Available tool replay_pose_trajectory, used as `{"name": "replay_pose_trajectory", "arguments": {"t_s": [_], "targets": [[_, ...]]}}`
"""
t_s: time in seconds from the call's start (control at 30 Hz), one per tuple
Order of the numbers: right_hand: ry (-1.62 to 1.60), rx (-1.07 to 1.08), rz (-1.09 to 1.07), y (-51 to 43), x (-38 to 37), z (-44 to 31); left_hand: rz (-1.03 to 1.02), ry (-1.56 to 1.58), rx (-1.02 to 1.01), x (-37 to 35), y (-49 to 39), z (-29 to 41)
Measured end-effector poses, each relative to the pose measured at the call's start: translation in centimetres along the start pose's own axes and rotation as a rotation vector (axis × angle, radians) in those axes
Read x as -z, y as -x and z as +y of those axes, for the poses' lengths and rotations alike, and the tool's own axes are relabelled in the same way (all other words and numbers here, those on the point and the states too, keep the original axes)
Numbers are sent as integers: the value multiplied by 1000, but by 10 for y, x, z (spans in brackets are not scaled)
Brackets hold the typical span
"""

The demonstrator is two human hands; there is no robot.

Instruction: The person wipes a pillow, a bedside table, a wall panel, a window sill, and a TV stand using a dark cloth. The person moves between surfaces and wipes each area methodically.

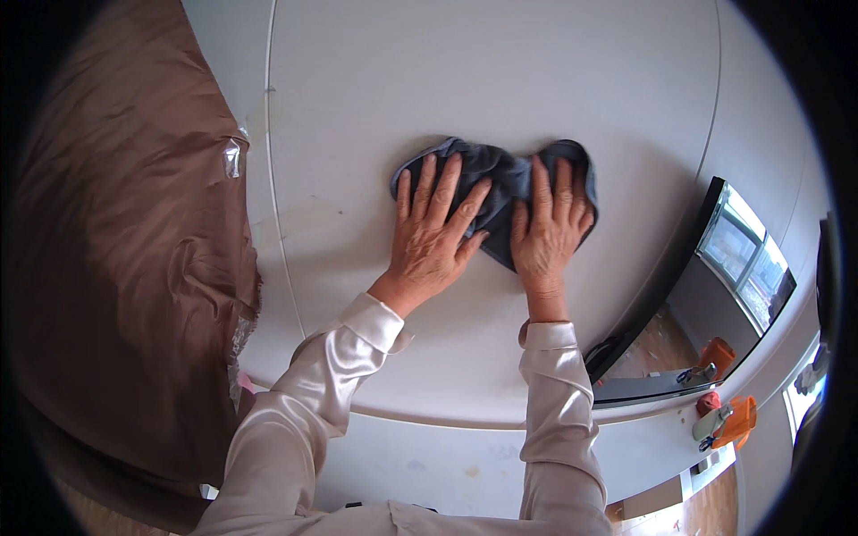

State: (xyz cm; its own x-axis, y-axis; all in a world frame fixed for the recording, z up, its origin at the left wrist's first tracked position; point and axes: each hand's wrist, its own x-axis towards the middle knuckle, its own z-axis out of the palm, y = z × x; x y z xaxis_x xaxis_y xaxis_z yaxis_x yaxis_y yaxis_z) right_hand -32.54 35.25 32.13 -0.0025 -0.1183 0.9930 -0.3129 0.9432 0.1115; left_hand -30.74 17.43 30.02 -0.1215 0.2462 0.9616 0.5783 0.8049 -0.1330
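Observation:
A dark grey cloth (499, 181) lies bunched and flat against a pale, smooth panelled wall (482, 74). Spread over its left part is my left hand (432, 234), palm down, the thumb pointing right and fingertips on the fabric. My right hand (549, 228) presses on the right part of the same cloth, fingers pointing up and slightly bent. Some fabric is bunched between the two hands. Neither palm can be seen. Faint stains and a small dark speck mark the panel to the left.
A brown fabric sheet (134, 254) with clear tape hangs at left. On the right, a black-framed television (690, 315) reflects a window. Below it, a white ledge (637, 445) holds a bottle (712, 423), an orange container (739, 419), a red item (708, 403) and blue-handled scissors (706, 443).

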Motion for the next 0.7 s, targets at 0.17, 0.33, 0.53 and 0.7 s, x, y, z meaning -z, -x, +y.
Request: {"name": "replay_pose_trajectory", "arguments": {"t_s": [0.17, 0.33, 0.53, 0.7], "targets": [[29, -160, -21, 89, 8, 38, -137, 30, -62, -44, 55, 43], [-54, -525, -50, 252, 23, 38, -359, -29, -198, -73, 160, 87], [-133, -600, -200, 284, 42, 8, -439, 45, -42, -74, 220, 103], [-196, -147, -230, 244, 11, -19, -239, 21, 285, -51, 240, 82]]}}
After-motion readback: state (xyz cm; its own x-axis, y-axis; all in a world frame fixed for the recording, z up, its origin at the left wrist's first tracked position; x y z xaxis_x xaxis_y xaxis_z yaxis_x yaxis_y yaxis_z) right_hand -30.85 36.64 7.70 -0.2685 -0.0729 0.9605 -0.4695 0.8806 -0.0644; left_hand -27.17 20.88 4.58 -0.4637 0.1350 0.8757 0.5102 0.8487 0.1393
